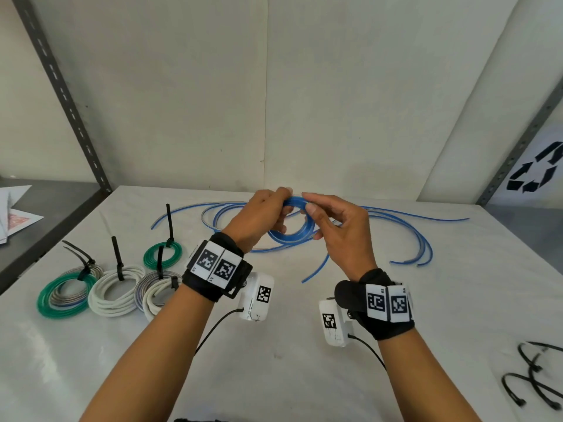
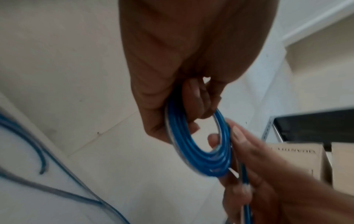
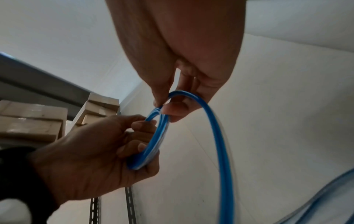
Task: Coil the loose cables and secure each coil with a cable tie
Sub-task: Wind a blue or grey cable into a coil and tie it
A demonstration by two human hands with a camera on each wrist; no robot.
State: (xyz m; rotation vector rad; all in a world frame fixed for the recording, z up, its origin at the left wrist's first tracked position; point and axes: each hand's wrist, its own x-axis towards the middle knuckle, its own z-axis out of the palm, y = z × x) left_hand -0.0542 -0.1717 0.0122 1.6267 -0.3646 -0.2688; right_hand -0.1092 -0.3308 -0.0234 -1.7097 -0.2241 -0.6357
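Head view: coiling step in hand on the blue cable (image 1: 292, 231), held up over the surface (image 1: 274, 345) near its back edge. Left hand (image 1: 259, 217) grips the small coil, fingers curled through it; right hand (image 1: 341, 229) pinches a fresh loop at the coil's top. Long loose blue lengths trail on the surface either side. Next, judged: keep laying loops till the slack is gone, then fetch a black cable tie (image 1: 533, 382) from front right. Cable is thin, glossy, springy-looking; coil is tight, several turns

The blue cable (image 1: 292, 236) is partly wound into a small ring, held up. Its loose end lies on the tabletop (image 1: 304, 376). Black cable ties (image 1: 533, 379) lie at the right.
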